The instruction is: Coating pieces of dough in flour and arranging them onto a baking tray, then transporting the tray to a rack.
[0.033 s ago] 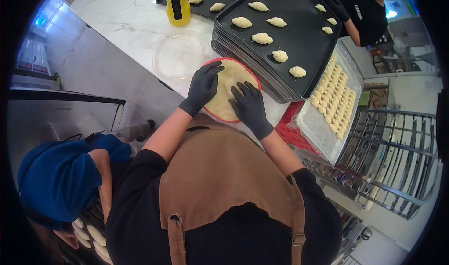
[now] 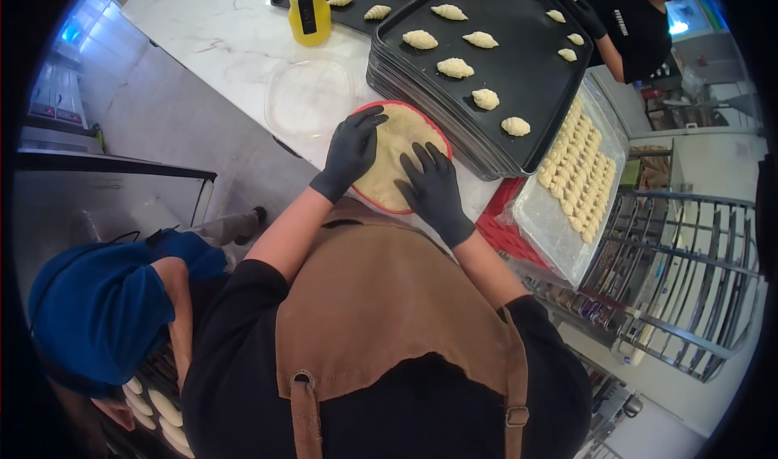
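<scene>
A round red-rimmed bowl [image 2: 446, 135] stands at the near table edge, close against my apron. Pale beige crumbly or powdery stuff [image 2: 397, 139] fills it, with a shallow hollow in the middle. My left hand [image 2: 353, 153], in a black glove, lies over the bowl's left rim, its fingers stretched inward across the surface. On the other side my right hand [image 2: 435, 187], gloved alike, rests on the stuff with fingers spread. Neither hand holds a piece that I can see; the undersides of the fingers are hidden.
Right of the bowl, stacked black trays [image 2: 442, 106] carry shaped dough pieces [image 2: 455, 68]. Beyond lies a plastic-lined tray of dough [image 2: 579, 171] over a red crate [image 2: 506, 228]. A clear lid [image 2: 309, 94] and yellow bottle [image 2: 309, 13] stand left. Co-workers [image 2: 113, 305] work nearby.
My right hand's fingers have shifted slightly and stand a little wider apart over the bowl. The left hand stays in place.
</scene>
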The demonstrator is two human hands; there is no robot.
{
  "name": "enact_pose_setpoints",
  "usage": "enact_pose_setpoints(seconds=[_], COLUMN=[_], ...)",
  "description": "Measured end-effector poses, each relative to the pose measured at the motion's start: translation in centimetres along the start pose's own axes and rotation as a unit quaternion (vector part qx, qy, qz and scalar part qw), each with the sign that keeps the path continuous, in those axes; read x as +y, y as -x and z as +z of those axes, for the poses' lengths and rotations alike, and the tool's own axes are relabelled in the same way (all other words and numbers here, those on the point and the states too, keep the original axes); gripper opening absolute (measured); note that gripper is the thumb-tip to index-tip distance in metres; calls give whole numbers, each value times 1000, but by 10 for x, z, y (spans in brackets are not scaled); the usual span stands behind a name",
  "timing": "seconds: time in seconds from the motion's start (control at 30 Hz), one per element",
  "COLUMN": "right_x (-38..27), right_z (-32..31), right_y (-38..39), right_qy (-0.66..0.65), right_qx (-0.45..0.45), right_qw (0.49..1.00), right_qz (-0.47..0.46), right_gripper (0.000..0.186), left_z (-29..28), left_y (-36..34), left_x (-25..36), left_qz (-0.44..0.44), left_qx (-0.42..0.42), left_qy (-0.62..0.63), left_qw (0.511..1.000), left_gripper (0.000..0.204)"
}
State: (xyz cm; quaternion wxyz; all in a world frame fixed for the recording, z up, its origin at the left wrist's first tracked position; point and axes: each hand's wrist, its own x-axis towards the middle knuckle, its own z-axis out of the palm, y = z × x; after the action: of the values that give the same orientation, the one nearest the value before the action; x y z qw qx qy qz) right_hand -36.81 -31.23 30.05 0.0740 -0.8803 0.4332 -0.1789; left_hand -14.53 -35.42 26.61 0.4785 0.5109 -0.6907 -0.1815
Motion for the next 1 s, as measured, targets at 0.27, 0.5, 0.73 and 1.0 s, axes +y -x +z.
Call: enact_pose_setpoints(seconds=[0.27,0.5,0.73,1.0], right_x=[-5,-6,-18,-22], right_z=[-8,-3,-4,-13], right_y=[-4,-18,-21,-26], right_qy=[-22,-20,12,-53], right_qx=[2,9,-7,20], right_qw=[999,999,1000,987], right_qz=[-25,-32,-25,148], right_gripper=[54,41,30,34], left_z=[4,4,4,-7], left_y=[0,2,-2,-1], left_x=[-5,-3,-1,4], left_qz=[-16,-42,-27,-30], left_qx=[27,18,63,91], left_qy=[52,68,51,95], left_qw=[998,997,996,991], left_gripper=[31,35,41,46])
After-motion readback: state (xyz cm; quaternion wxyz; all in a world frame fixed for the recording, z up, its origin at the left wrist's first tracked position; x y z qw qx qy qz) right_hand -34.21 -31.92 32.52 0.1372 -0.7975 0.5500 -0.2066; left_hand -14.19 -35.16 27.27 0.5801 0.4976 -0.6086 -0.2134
